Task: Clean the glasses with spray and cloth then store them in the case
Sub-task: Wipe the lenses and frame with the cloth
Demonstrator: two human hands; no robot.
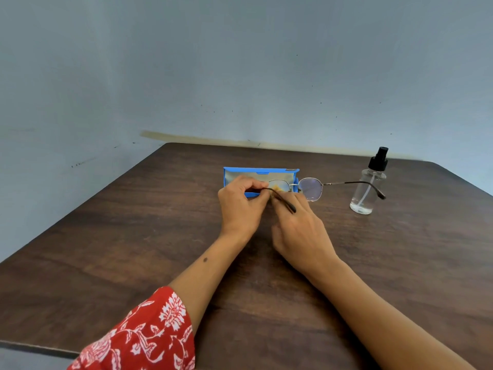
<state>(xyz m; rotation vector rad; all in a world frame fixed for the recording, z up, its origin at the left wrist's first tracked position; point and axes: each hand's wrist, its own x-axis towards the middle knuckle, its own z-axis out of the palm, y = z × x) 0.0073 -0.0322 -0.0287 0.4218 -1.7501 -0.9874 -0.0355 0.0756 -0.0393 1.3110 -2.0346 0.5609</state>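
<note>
A left hand (241,201) is pinching the near temple of a pair of thin metal-framed round glasses (309,188) above an open blue rectangular case (260,172) lying on a dark brown wooden table (133,222). The right hand (300,225) is reaching under the same temple, its fingertips hidden. A clear plastic spray bottle with a black pump top (369,185) is standing upright to the right, behind the far temple.

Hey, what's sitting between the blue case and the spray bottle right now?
In the head view, the glasses span from the blue case to the spray bottle: one lens, then an open temple arm.
</note>
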